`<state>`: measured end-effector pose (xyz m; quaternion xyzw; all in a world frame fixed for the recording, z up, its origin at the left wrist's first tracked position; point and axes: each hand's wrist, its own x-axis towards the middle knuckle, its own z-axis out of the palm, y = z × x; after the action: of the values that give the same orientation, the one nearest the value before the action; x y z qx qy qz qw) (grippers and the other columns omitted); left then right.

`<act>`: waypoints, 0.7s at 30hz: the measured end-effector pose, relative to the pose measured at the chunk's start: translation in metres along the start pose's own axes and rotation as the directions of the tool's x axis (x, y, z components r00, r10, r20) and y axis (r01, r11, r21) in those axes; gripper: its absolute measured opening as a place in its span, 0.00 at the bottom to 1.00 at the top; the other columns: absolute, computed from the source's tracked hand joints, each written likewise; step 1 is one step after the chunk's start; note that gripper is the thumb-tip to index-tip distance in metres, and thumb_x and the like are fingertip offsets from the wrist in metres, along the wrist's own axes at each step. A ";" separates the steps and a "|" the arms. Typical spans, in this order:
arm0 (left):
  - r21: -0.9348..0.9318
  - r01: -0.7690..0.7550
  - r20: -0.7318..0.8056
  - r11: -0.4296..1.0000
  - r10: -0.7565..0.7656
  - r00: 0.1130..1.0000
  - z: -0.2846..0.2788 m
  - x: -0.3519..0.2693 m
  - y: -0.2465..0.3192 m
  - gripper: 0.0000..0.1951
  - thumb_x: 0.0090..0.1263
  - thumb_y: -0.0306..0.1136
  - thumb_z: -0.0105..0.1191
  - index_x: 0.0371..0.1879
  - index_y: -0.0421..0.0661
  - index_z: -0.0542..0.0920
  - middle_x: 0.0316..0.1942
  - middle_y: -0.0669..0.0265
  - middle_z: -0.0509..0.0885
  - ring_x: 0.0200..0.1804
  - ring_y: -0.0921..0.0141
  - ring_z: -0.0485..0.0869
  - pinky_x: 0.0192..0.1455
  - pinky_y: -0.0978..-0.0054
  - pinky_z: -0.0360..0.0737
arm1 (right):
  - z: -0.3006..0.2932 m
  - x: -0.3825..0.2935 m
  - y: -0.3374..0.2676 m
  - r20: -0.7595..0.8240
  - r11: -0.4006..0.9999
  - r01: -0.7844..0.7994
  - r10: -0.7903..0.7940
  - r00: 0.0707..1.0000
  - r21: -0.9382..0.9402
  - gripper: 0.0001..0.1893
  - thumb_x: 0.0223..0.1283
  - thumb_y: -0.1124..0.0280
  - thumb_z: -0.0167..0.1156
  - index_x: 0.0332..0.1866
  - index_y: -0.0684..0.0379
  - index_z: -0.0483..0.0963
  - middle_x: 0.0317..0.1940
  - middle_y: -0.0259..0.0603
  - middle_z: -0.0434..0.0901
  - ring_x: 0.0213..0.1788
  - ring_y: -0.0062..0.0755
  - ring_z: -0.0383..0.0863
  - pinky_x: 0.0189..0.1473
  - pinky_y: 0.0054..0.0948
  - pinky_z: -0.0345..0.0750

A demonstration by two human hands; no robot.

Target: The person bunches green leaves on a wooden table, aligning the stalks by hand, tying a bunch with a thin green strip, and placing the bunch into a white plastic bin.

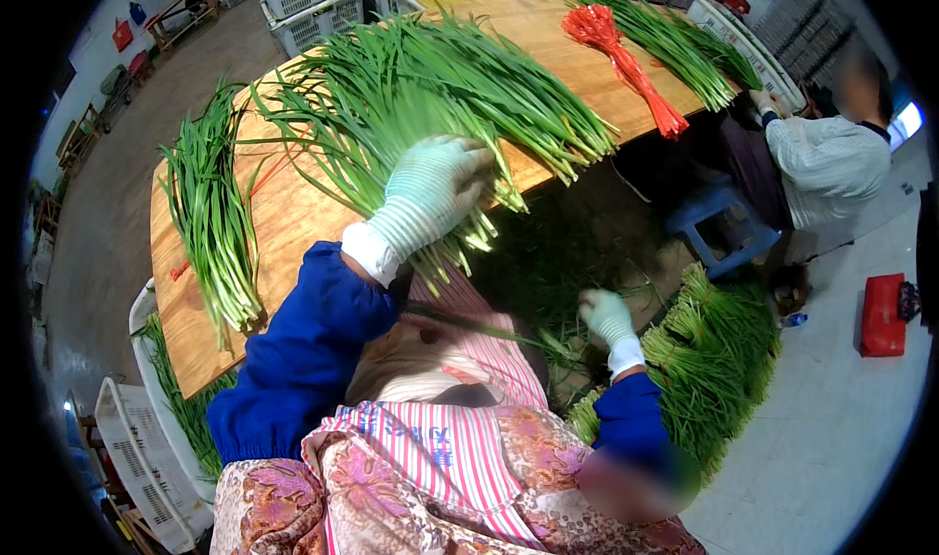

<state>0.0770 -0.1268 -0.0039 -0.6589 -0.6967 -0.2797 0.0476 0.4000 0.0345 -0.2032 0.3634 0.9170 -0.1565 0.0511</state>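
Observation:
My left hand (436, 188), in a pale striped glove, grips a bunch of garlic chives (418, 118) at the table's near edge. The bunch's pale stem ends (477, 234) stick out past the edge over my lap, and its leaves are blurred. Against it on the right lies a broad pile of garlic chives (513, 85). My right hand (607, 316), gloved too, hangs low beyond my lap, above loose leaves on the floor. Its fingers look bent but are blurred, and I cannot tell whether they hold anything. At the left a separate chive bundle (213, 225) lies on the wooden table (286, 254).
Red plastic ties (616, 63) lie on the table, with more chives (660, 49) beyond. Tied chive bundles (711, 357) are heaped at my right near a blue stool (722, 225). A co-worker (821, 151) sits at the right. White crates (147, 452) stand at the lower left.

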 end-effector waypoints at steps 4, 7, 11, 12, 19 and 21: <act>-0.108 0.042 -0.078 0.993 -0.050 0.996 0.010 -0.007 -0.013 0.17 0.54 0.25 0.53 0.45 0.42 0.81 0.48 0.55 0.81 0.50 0.54 0.79 0.55 0.64 0.75 | -0.131 0.022 -0.113 -0.509 0.776 0.394 -0.110 0.854 0.493 0.12 0.54 0.70 0.59 0.44 0.59 0.79 0.41 0.46 0.81 0.43 0.46 0.81 0.47 0.34 0.78; -0.145 0.047 -0.091 0.988 -0.060 0.994 0.007 -0.005 -0.009 0.18 0.54 0.24 0.53 0.46 0.41 0.80 0.48 0.55 0.81 0.51 0.54 0.79 0.55 0.64 0.75 | -0.169 0.038 -0.170 -0.694 0.698 0.706 -0.449 0.563 0.121 0.15 0.50 0.67 0.64 0.45 0.57 0.78 0.39 0.45 0.80 0.42 0.46 0.80 0.45 0.36 0.77; -0.256 0.126 -0.137 0.958 -0.165 0.977 0.009 -0.004 -0.010 0.19 0.56 0.22 0.52 0.48 0.42 0.79 0.44 0.54 0.82 0.47 0.55 0.81 0.53 0.67 0.77 | -0.177 0.061 -0.213 -0.424 0.897 0.440 -0.413 0.806 -0.038 0.17 0.49 0.57 0.65 0.40 0.57 0.78 0.37 0.45 0.80 0.42 0.46 0.80 0.44 0.41 0.77; -0.237 0.117 -0.153 0.964 -0.156 0.976 0.007 -0.003 -0.010 0.18 0.56 0.22 0.52 0.49 0.43 0.79 0.43 0.54 0.82 0.46 0.55 0.81 0.51 0.68 0.77 | -0.182 0.066 -0.220 -0.344 0.936 0.349 -0.343 0.874 -0.048 0.17 0.50 0.56 0.64 0.39 0.57 0.78 0.37 0.46 0.80 0.42 0.47 0.81 0.44 0.41 0.77; -0.127 0.121 -0.195 0.984 -0.145 0.970 0.008 -0.010 -0.008 0.18 0.56 0.23 0.53 0.48 0.44 0.79 0.49 0.57 0.80 0.48 0.55 0.80 0.52 0.66 0.78 | -0.175 0.085 -0.221 -0.295 0.959 0.256 -0.212 0.932 0.122 0.14 0.48 0.59 0.62 0.36 0.56 0.79 0.34 0.47 0.81 0.39 0.47 0.81 0.43 0.41 0.77; -0.090 0.132 -0.170 0.987 -0.146 0.975 0.008 -0.011 -0.006 0.18 0.56 0.24 0.52 0.48 0.44 0.79 0.51 0.57 0.79 0.51 0.55 0.79 0.54 0.65 0.76 | -0.174 0.083 -0.217 -0.268 0.944 0.250 -0.189 0.945 0.214 0.14 0.48 0.58 0.61 0.36 0.56 0.79 0.34 0.47 0.81 0.39 0.47 0.81 0.43 0.41 0.77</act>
<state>0.0748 -0.1332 -0.0175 -0.5826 -0.7227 -0.3664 0.0632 0.1948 -0.0043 -0.0013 0.2780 0.9249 -0.2274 -0.1249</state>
